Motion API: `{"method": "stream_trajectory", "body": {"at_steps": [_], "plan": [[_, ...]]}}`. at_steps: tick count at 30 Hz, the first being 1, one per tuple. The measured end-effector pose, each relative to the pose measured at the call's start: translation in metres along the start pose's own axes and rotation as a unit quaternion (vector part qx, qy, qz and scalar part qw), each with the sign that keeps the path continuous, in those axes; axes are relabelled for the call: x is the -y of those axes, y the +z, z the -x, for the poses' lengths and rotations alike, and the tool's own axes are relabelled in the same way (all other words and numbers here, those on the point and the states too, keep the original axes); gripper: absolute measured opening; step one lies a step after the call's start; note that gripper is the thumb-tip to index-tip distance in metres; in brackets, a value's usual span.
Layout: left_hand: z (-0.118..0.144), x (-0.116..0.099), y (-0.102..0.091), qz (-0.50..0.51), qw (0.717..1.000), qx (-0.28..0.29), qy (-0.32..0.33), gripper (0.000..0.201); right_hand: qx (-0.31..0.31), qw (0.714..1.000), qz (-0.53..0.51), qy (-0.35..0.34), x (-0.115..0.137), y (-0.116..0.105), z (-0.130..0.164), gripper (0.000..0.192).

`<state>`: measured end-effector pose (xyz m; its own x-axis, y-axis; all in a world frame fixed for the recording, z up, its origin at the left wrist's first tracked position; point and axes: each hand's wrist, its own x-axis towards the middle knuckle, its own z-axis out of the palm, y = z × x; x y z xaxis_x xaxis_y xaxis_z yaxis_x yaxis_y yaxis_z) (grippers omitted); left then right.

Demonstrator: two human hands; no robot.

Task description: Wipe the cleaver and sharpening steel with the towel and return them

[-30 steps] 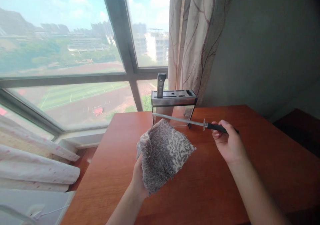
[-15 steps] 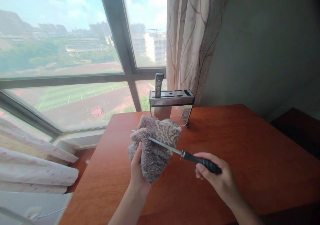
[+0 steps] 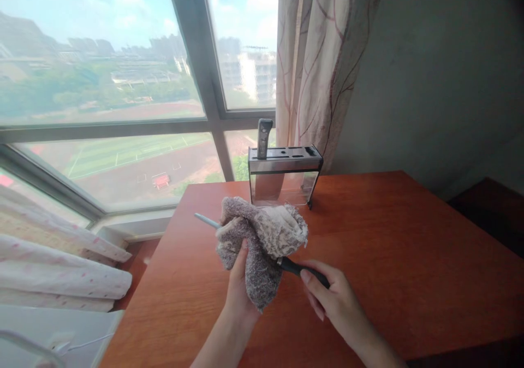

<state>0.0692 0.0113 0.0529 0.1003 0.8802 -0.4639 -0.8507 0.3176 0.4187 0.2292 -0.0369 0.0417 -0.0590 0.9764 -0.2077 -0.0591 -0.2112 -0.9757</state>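
Since a moment ago the slim steel sharpening rod with black handle (image 3: pixel 254 245) has slid deeper into the fluffy grey-and-cream patterned cloth (image 3: pixel 260 242); only its tip pokes out left. The left hand (image 3: pixel 239 291) is bunched around cloth and rod; the right hand (image 3: pixel 327 297) apparently curls round the handle, above the glossy reddish wooden table (image 3: pixel 388 248).

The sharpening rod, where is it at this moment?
In the head view, the sharpening rod is low in the middle, its black handle in the right hand, its shaft wrapped in the grey cloth held by the left hand.
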Motion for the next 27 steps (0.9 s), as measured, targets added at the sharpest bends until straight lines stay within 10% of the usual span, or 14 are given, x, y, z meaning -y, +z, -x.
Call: {"method": "stream_trajectory", "body": {"at_steps": [6, 10, 18, 27], "plan": [[0.006, -0.002, 0.005, -0.016, 0.999, -0.043, -0.013, 0.022, 0.066, 0.982, -0.151, 0.097, -0.002, -0.003, -0.002, 0.04], [0.007, -0.007, 0.015, -0.019, 0.998, -0.057, 0.016, 0.025, -0.017, 0.998, 0.047, -0.04, 0.002, -0.005, -0.002, 0.035], [0.0, -0.022, 0.016, 0.009, 0.999, -0.021, 0.032, 0.027, -0.047, 0.898, 0.327, -0.289, 0.003, -0.026, -0.006, 0.025], [-0.011, -0.052, -0.004, 0.035, 0.995, 0.019, 0.094, 0.029, 0.005, 0.973, 0.208, -0.1, 0.005, -0.048, 0.012, 0.03]]}}
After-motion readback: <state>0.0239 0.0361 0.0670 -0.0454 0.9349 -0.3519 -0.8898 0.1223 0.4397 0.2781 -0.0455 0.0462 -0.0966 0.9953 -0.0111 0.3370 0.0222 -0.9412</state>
